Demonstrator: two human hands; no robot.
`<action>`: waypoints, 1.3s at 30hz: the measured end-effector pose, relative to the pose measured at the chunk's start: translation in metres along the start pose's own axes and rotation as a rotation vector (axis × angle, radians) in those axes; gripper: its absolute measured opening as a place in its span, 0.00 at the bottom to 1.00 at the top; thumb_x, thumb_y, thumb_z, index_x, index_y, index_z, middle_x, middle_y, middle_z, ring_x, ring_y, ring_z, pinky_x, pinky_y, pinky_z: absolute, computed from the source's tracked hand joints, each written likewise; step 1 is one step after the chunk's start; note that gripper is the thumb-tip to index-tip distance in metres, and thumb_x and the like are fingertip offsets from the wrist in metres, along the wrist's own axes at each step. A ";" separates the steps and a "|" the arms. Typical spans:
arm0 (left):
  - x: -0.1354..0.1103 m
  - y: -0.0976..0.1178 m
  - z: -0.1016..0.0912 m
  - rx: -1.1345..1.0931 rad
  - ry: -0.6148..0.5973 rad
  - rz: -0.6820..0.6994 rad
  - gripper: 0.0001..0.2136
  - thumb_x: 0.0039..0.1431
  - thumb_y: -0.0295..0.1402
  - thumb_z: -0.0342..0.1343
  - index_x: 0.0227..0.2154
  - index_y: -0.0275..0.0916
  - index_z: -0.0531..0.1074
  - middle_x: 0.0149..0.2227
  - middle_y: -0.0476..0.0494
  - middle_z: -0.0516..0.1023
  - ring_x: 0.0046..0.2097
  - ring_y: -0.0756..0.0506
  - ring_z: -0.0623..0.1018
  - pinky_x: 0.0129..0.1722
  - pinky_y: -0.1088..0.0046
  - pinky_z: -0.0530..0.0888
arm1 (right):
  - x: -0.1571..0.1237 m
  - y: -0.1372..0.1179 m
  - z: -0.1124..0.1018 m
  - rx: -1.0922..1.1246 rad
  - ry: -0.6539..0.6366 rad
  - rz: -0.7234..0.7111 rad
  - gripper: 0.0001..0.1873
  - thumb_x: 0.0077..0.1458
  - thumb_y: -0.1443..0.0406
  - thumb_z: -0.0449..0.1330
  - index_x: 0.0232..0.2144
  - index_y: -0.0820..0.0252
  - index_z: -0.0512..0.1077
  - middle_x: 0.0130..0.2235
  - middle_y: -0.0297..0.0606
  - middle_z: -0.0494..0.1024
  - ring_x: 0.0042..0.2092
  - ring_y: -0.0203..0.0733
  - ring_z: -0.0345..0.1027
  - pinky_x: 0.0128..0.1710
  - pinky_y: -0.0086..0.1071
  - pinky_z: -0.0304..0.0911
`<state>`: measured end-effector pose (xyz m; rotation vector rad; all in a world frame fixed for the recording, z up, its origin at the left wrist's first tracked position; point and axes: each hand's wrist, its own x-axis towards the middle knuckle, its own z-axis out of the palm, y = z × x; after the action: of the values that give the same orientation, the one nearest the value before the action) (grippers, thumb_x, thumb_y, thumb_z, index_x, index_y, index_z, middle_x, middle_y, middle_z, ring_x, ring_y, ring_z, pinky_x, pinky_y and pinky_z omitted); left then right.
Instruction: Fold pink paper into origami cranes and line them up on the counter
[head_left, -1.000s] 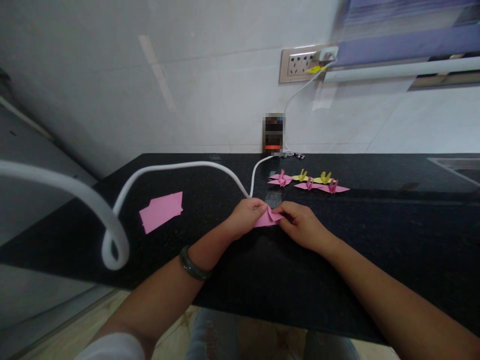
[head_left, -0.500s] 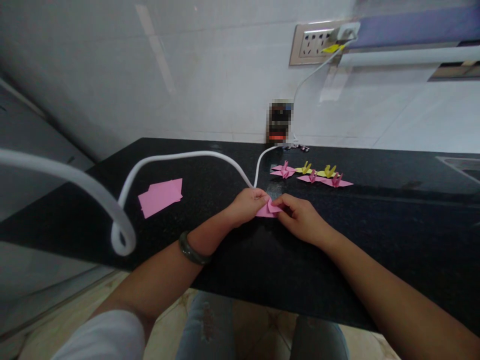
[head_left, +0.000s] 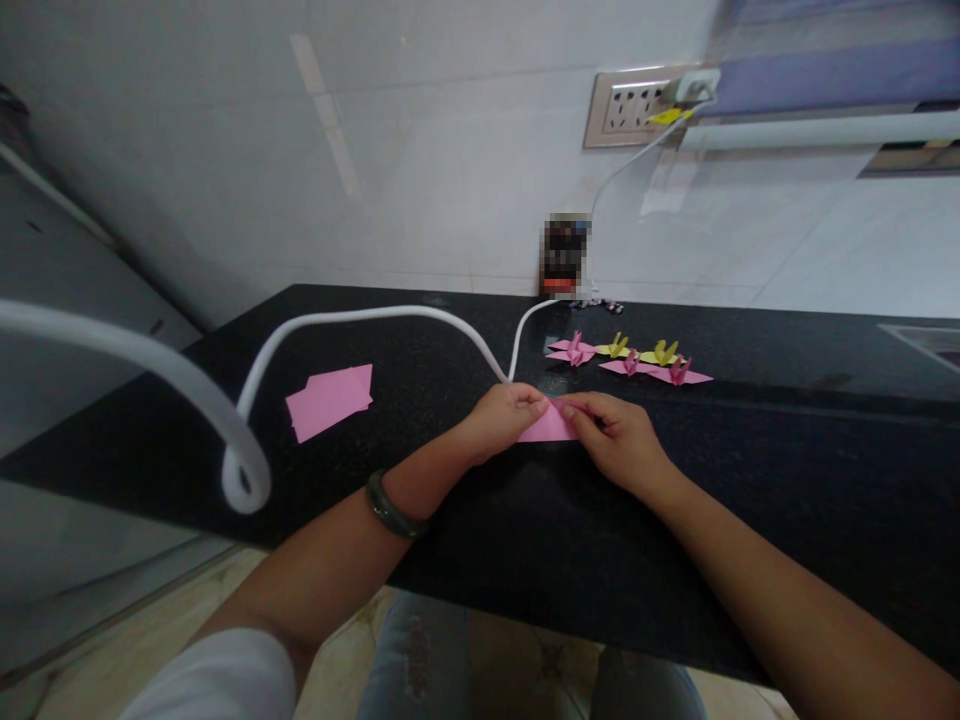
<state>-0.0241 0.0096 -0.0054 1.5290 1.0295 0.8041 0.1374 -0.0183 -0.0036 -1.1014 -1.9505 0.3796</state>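
A folded pink paper (head_left: 551, 424) lies on the black countertop (head_left: 787, 440) between my two hands. My left hand (head_left: 502, 417), with a dark bangle on its wrist, pinches the paper's left end with closed fingers. My right hand (head_left: 619, 438) pinches the paper's right edge, fingers pressed together. Behind the hands stands a row of finished paper cranes (head_left: 626, 357), pink and yellow.
A small stack of pink paper sheets (head_left: 331, 399) lies to the left. A thick white cable (head_left: 337, 322) curves across the counter and loops off its left edge. A dark device (head_left: 564, 256) stands against the tiled wall, wired to a wall socket (head_left: 628, 108). A sink edge (head_left: 926, 335) shows far right.
The pink paper now lies flatter and wider between my hands; my right fingers have moved along its right edge. The view has shifted slightly.
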 end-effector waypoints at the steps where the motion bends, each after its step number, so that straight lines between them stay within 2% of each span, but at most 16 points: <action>1: 0.000 0.000 0.000 -0.036 -0.019 -0.004 0.11 0.47 0.36 0.50 0.28 0.32 0.67 0.24 0.48 0.68 0.24 0.55 0.65 0.23 0.79 0.60 | 0.000 0.000 0.000 0.004 0.015 0.009 0.11 0.50 0.66 0.50 0.34 0.57 0.71 0.34 0.36 0.75 0.36 0.37 0.67 0.37 0.30 0.61; 6: -0.001 0.001 0.001 -0.090 -0.037 -0.008 0.10 0.46 0.35 0.51 0.28 0.31 0.66 0.24 0.48 0.68 0.24 0.55 0.65 0.23 0.80 0.60 | -0.001 -0.001 0.000 0.003 0.055 0.063 0.11 0.50 0.64 0.51 0.33 0.58 0.71 0.33 0.36 0.74 0.35 0.37 0.67 0.36 0.30 0.61; 11: -0.002 0.002 0.000 -0.045 -0.012 -0.003 0.11 0.46 0.36 0.51 0.28 0.32 0.67 0.24 0.48 0.68 0.24 0.55 0.65 0.22 0.80 0.59 | -0.001 0.006 0.001 -0.034 0.127 0.264 0.13 0.51 0.59 0.49 0.33 0.61 0.69 0.22 0.33 0.69 0.22 0.34 0.61 0.21 0.27 0.57; 13: -0.002 0.003 -0.001 -0.039 -0.003 -0.007 0.11 0.47 0.36 0.50 0.28 0.32 0.67 0.22 0.49 0.67 0.22 0.56 0.64 0.22 0.80 0.58 | -0.001 0.010 0.002 -0.028 0.124 0.283 0.14 0.51 0.58 0.49 0.34 0.60 0.68 0.20 0.32 0.67 0.21 0.33 0.59 0.20 0.26 0.55; 18: -0.002 0.006 -0.001 -0.007 0.059 -0.017 0.11 0.47 0.37 0.49 0.24 0.32 0.66 0.19 0.51 0.64 0.20 0.57 0.60 0.20 0.81 0.56 | -0.001 0.007 0.002 0.009 0.113 0.201 0.12 0.50 0.60 0.51 0.35 0.59 0.67 0.25 0.33 0.70 0.25 0.34 0.62 0.24 0.27 0.58; 22: 0.000 0.006 0.000 -0.114 0.063 -0.028 0.09 0.47 0.35 0.49 0.24 0.32 0.65 0.20 0.50 0.65 0.21 0.56 0.62 0.21 0.80 0.58 | 0.000 0.001 -0.005 -0.063 0.054 -0.059 0.11 0.49 0.65 0.51 0.36 0.57 0.70 0.32 0.37 0.70 0.33 0.36 0.64 0.32 0.30 0.60; 25: 0.001 0.006 0.001 -0.207 0.058 -0.052 0.07 0.48 0.32 0.49 0.24 0.32 0.65 0.20 0.50 0.66 0.20 0.56 0.63 0.21 0.81 0.58 | 0.001 0.003 -0.010 -0.163 -0.005 -0.198 0.13 0.49 0.68 0.51 0.37 0.53 0.71 0.31 0.37 0.69 0.32 0.36 0.63 0.30 0.29 0.59; 28: 0.001 0.005 0.001 -0.242 0.046 -0.061 0.06 0.47 0.31 0.50 0.23 0.32 0.64 0.20 0.50 0.66 0.20 0.56 0.63 0.21 0.81 0.58 | 0.002 0.006 -0.012 -0.228 -0.058 -0.261 0.13 0.49 0.68 0.51 0.37 0.52 0.70 0.31 0.38 0.68 0.32 0.36 0.62 0.29 0.29 0.59; 31: 0.001 0.004 0.000 -0.235 0.039 -0.043 0.07 0.47 0.32 0.50 0.23 0.32 0.65 0.20 0.50 0.66 0.21 0.56 0.63 0.21 0.81 0.59 | 0.003 0.006 -0.012 -0.229 -0.082 -0.268 0.13 0.49 0.68 0.51 0.38 0.55 0.70 0.34 0.39 0.69 0.35 0.37 0.63 0.33 0.31 0.59; 34: 0.001 0.003 -0.002 -0.230 0.029 -0.026 0.08 0.47 0.33 0.50 0.26 0.32 0.66 0.22 0.49 0.67 0.22 0.56 0.65 0.23 0.80 0.60 | 0.003 0.002 -0.011 -0.161 -0.042 -0.221 0.12 0.49 0.69 0.50 0.36 0.58 0.69 0.33 0.39 0.70 0.36 0.37 0.63 0.36 0.31 0.60; 39: 0.001 0.004 -0.001 -0.182 0.030 -0.028 0.10 0.47 0.34 0.51 0.28 0.32 0.67 0.23 0.49 0.67 0.23 0.55 0.65 0.23 0.79 0.61 | 0.001 -0.003 -0.008 -0.108 0.026 -0.099 0.09 0.50 0.67 0.50 0.32 0.60 0.69 0.27 0.36 0.70 0.30 0.36 0.64 0.30 0.29 0.59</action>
<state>-0.0236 0.0103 -0.0014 1.3492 0.9697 0.8789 0.1418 -0.0201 0.0036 -1.0678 -2.0134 0.2076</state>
